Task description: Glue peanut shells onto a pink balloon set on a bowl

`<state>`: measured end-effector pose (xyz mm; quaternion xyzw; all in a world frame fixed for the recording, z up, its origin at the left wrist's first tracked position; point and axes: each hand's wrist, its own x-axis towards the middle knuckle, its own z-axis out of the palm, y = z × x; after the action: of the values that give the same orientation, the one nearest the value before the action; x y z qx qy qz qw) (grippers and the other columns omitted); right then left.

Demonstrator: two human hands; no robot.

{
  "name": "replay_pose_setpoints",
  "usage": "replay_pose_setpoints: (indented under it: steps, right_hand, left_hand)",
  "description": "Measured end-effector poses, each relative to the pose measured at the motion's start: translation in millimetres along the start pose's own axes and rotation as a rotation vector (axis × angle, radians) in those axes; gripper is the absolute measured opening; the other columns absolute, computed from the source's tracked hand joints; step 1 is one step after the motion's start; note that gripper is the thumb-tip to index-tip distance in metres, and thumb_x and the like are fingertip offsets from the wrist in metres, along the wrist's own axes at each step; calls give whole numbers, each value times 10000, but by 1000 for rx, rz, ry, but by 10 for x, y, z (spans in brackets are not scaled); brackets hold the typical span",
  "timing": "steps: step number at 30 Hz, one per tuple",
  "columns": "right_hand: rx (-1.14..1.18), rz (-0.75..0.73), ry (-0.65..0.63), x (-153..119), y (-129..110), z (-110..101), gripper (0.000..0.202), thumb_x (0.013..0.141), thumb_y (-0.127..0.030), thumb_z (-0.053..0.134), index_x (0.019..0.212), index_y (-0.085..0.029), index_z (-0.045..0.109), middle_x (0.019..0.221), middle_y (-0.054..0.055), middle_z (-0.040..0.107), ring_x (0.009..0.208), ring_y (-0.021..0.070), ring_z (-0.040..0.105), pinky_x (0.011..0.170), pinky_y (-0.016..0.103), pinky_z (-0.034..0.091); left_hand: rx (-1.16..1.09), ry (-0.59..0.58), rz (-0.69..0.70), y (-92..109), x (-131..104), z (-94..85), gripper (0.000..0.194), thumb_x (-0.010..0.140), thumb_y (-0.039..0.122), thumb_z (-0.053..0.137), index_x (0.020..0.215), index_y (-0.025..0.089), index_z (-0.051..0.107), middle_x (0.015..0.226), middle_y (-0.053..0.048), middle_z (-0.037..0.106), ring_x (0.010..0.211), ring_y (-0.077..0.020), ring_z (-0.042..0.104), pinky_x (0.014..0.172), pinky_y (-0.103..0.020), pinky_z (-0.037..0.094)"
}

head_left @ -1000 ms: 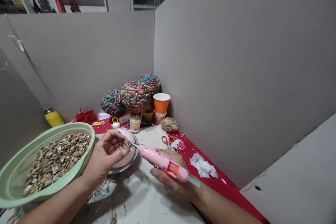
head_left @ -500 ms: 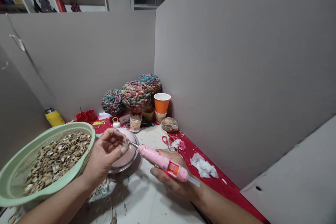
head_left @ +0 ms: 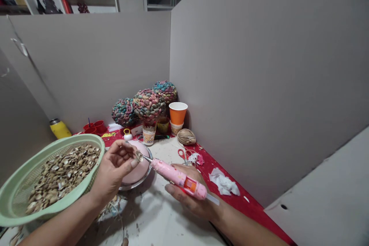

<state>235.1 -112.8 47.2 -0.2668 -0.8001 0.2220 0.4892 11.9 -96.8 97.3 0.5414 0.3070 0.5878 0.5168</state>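
Pinched between the thumb and fingers of my left hand (head_left: pixel 117 161) is a peanut shell (head_left: pixel 139 156), its hollow side partly in view. My right hand (head_left: pixel 191 188) is wrapped round a pink hot glue gun (head_left: pixel 175 177), with a clear glue stick (head_left: pixel 212 199) poking out of its back end. The gun's metal nozzle points left and sits at the shell; whether they touch I cannot tell. Behind my left hand a smooth pink dome, like a balloon (head_left: pixel 134 175), rests in a metal bowl (head_left: pixel 138 185), partly hidden.
At left stands a green basket (head_left: pixel 101 150) of shells. Farther back are several colourful shell-covered balls (head_left: pixel 148 103), an orange cup (head_left: pixel 178 114), twine (head_left: pixel 186 137) and a yellow bottle (head_left: pixel 60 128). Red scissors (head_left: pixel 182 155) and crumpled tissue (head_left: pixel 223 182) lie right. Grey panels surround the table.
My left hand has shifted slightly left with the shell, turning it a little away from the nozzle. My right hand and the glue gun have barely moved.
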Motion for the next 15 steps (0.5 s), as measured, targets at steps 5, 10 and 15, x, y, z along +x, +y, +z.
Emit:
replay_pose_setpoints:
  steps: [5, 10, 15]
  right_hand:
    - [11, 17, -13, 10, -17, -8, 384, 963, -450, 469, 691, -206, 352, 658, -28, 401, 580, 119, 390, 553, 280, 307]
    - [12, 25, -19, 17, -33, -16, 389, 967, -460, 454, 693, -205, 349, 646, -31, 389, 567, 113, 367, 547, 273, 287]
    - [-1, 9, -28, 15, -39, -17, 365, 961, -424, 463, 696, -204, 340, 650, -35, 383, 570, 114, 364, 556, 271, 275]
  left_hand:
    - [-18, 5, 17, 6, 14, 12, 330, 694, 172, 827, 936, 217, 608, 890, 8, 630, 830, -114, 621, 792, -200, 496]
    - [-20, 12, 29, 1, 12, 3, 329, 698, 163, 823, 946, 219, 614, 893, 6, 636, 824, -108, 616, 776, -184, 496]
    - [-31, 14, 34, -2, 6, -4, 327, 698, 154, 824, 940, 217, 612, 883, 10, 633, 819, -103, 614, 771, -175, 497]
